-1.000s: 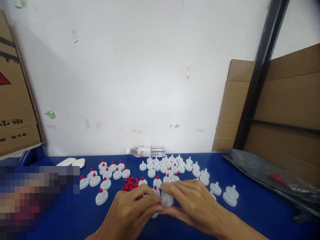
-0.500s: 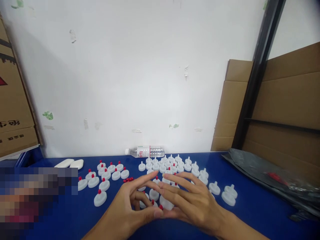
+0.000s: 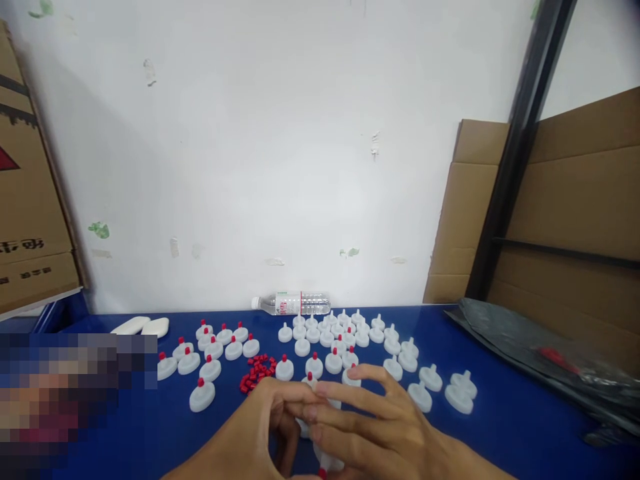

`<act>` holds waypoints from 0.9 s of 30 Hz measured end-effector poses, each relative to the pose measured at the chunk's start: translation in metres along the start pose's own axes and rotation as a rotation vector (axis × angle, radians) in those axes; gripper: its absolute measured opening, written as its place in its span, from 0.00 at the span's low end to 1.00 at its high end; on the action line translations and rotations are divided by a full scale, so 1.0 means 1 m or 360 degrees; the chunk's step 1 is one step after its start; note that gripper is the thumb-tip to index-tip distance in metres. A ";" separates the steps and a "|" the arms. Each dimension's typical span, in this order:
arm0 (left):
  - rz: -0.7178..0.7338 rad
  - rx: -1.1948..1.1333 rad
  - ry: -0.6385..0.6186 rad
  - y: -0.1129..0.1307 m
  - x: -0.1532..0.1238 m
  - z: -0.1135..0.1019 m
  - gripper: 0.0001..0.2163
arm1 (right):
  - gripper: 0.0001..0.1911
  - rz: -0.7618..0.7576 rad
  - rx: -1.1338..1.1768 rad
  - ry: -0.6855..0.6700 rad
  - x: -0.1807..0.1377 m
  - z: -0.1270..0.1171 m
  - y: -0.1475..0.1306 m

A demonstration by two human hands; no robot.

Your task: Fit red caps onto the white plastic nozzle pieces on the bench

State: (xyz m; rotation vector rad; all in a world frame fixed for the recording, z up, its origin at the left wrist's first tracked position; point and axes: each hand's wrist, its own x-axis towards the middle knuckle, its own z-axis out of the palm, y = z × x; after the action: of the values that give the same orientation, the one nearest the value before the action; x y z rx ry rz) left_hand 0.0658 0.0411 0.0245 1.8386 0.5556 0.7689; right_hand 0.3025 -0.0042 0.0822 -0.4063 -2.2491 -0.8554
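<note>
My left hand (image 3: 260, 427) and my right hand (image 3: 375, 433) meet low in the middle over the blue table (image 3: 500, 413). Together their fingers close round a white cap (image 3: 327, 460) with a small red tip at its lower end. A loose pile of red tips (image 3: 257, 373) lies just beyond my left hand. White caps with red tips (image 3: 210, 350) stand to the left. Plain white caps (image 3: 350, 327) are grouped further back and to the right.
A clear water bottle (image 3: 293, 303) lies against the white wall. Two white oblong pieces (image 3: 143, 327) rest at the back left. Cardboard boxes (image 3: 30, 200) stand at the left, cardboard sheets (image 3: 575, 200) and a black post at the right, with black bags (image 3: 540, 353) below them.
Both hands have drawn back toward me and lower in view, carrying the white cap with them. The caps they covered on the table now show.
</note>
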 end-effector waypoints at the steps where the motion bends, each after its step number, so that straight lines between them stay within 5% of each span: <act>1: 0.0028 0.0006 -0.0005 -0.003 0.000 0.000 0.32 | 0.11 0.0001 -0.0007 0.0005 0.001 -0.001 0.000; 7: 0.0175 0.0051 -0.0018 -0.004 0.000 0.000 0.33 | 0.15 -0.0013 -0.0022 -0.0022 0.005 -0.006 -0.001; 15: 0.0069 0.0083 0.0010 0.018 0.004 0.004 0.34 | 0.15 -0.0034 -0.0054 -0.0019 0.003 -0.007 -0.004; 23: -0.0074 -0.0056 -0.0308 0.038 0.016 0.003 0.26 | 0.07 -0.0059 -0.0070 0.0062 -0.004 0.000 -0.003; 27: -0.0110 -0.0064 -0.0137 0.046 0.012 0.007 0.24 | 0.08 -0.0105 -0.0038 0.0045 -0.006 0.002 -0.001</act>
State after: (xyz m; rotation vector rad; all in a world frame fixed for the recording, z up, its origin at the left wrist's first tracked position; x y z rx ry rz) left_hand 0.0801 0.0278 0.0679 1.7975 0.5415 0.6476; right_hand 0.3052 -0.0040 0.0763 -0.3301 -2.2389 -0.9172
